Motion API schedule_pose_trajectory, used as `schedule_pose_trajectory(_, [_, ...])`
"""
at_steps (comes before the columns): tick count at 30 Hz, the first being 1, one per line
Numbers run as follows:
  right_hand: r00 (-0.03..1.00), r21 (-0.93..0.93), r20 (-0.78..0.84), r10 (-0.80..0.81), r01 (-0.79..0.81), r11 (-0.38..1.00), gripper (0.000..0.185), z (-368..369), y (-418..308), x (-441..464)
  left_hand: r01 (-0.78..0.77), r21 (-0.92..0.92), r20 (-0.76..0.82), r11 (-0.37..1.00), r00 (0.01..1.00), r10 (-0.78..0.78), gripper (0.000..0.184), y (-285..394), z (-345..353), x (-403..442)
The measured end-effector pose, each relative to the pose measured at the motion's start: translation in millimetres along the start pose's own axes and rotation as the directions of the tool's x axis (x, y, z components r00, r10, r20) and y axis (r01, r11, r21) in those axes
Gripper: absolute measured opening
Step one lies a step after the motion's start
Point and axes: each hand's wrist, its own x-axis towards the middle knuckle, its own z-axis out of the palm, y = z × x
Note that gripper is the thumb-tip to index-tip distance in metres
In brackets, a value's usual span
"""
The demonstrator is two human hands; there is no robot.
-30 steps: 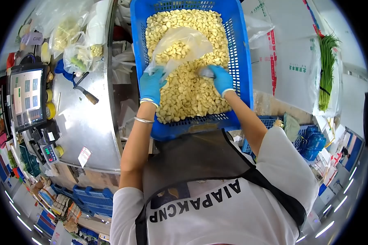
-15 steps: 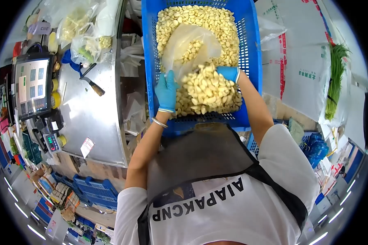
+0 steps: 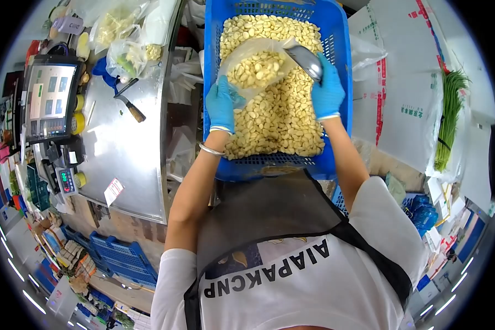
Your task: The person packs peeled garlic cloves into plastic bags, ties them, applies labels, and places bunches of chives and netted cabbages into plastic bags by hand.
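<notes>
A blue plastic crate (image 3: 342, 60) is heaped with peeled garlic cloves (image 3: 286, 118). My left hand (image 3: 220, 107), in a blue glove, is closed on the edge of a clear plastic bag (image 3: 248, 50) over the crate's left side. The bag lies on its side with garlic cloves in it, its mouth towards the right. In my gloved right hand (image 3: 329, 91) is a metal scoop (image 3: 305, 61), tilted with its tip at the bag's mouth. The scoop's handle is hidden by the hand. A hollow shows in the cloves below the bag.
To the left stands a steel table (image 3: 129, 165) with a knife (image 3: 131, 105), a touch screen (image 3: 50, 99), a small scale (image 3: 66, 180) and bagged vegetables (image 3: 127, 58). Green stalks (image 3: 451, 118) lie at the right on white wrapped boxes (image 3: 396, 91).
My right hand has lifted the scoop out of the heap and up to the bag. The cloves piled on it have left it, and more cloves are in the bag.
</notes>
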Motion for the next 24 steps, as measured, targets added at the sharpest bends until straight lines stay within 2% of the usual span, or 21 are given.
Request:
schedule_pose_trajectory(1, [0.988, -0.035, 0.117, 0.103, -0.100, 0.994, 0.065, -11, 10, -1, 0.008, -0.003, -0.015, 1.000, 1.000, -0.008, 0.033, 0, 0, 0])
schedule_pose_trajectory(4, [0.966, -0.246, 0.237, 0.108, -0.048, 0.968, 0.092, -8, 14, 6, -0.035, -0.009, 0.009, 0.999, 0.999, 0.035, 0.032, -12, -3, -1])
schedule_pose_trajectory(5, [0.966, -0.139, 0.257, 0.004, 0.032, 0.990, 0.115, -2, 10, 13, -0.055, -0.006, 0.014, 0.998, 0.998, 0.055, 0.032, -16, -3, 2])
schedule_pose_trajectory(7, [0.980, -0.108, 0.199, 0.010, 0.012, 0.994, 0.114, 36, 5, 24, -0.040, 0.004, -0.002, 0.999, 0.999, 0.040, 0.032, -21, -2, 5])
schedule_pose_trajectory(8, [0.951, -0.146, 0.293, 0.098, -0.057, 0.988, 0.107, 49, -1, 30, -0.034, 0.006, -0.018, 0.999, 0.999, 0.035, 0.032, -22, -4, 4])
schedule_pose_trajectory(9, [0.916, -0.104, 0.383, 0.123, -0.089, 0.991, 0.082, 80, 18, 35, -0.026, -0.007, -0.018, 1.000, 1.000, 0.025, 0.032, -16, -3, -1])
schedule_pose_trajectory(11, [0.797, 0.143, 0.604, -0.011, -0.095, 0.985, 0.046, 120, 68, 59, -0.007, -0.029, -0.010, 1.000, 1.000, 0.007, 0.031, 9, 1, -16])
schedule_pose_trajectory(12, [0.792, 0.442, 0.606, 0.073, -0.412, 0.797, 0.034, 103, 59, 70, -0.039, -0.034, -0.033, 0.999, 0.999, 0.038, 0.030, 14, -4, -15])
schedule_pose_trajectory(13, [0.752, 0.643, 0.644, 0.141, -0.632, 0.433, 0.025, 73, 38, 83, -0.043, -0.089, -0.026, 0.995, 0.999, 0.041, 0.030, 25, -10, -17])
schedule_pose_trajectory(15, [0.747, 0.730, 0.663, -0.045, -0.633, 0.257, 0.018, 20, -1, 94, -0.059, -0.197, -0.017, 0.979, 0.998, 0.056, 0.031, 63, -26, -33])
schedule_pose_trajectory(17, [0.867, 0.756, 0.497, 0.037, -0.453, 0.473, 0.018, -21, -61, 90, -0.085, -0.267, 0.092, 0.960, 0.989, 0.113, 0.030, 110, -39, -70])
schedule_pose_trajectory(19, [0.910, 0.795, 0.415, -0.030, -0.346, 0.499, 0.018, -32, -88, 90, -0.065, -0.327, 0.103, 0.943, 0.989, 0.104, 0.033, 144, -58, -113])
schedule_pose_trajectory(21, [0.894, 0.822, 0.441, -0.075, -0.369, 0.434, 0.018, -32, -123, 79, -0.110, -0.374, 0.135, 0.921, 0.976, 0.171, 0.036, 157, -88, -159])
schedule_pose_trajectory(23, [0.867, 0.808, 0.457, -0.199, -0.311, 0.500, 0.019, -24, -157, 61, -0.021, -0.465, 0.245, 0.885, 0.958, 0.151, 0.037, 168, -130, -208])
schedule_pose_trajectory(24, [0.854, 0.785, 0.454, -0.254, -0.248, 0.568, 0.018, -19, -179, 45, 0.021, -0.568, 0.232, 0.823, 0.963, 0.136, 0.037, 168, -151, -233])
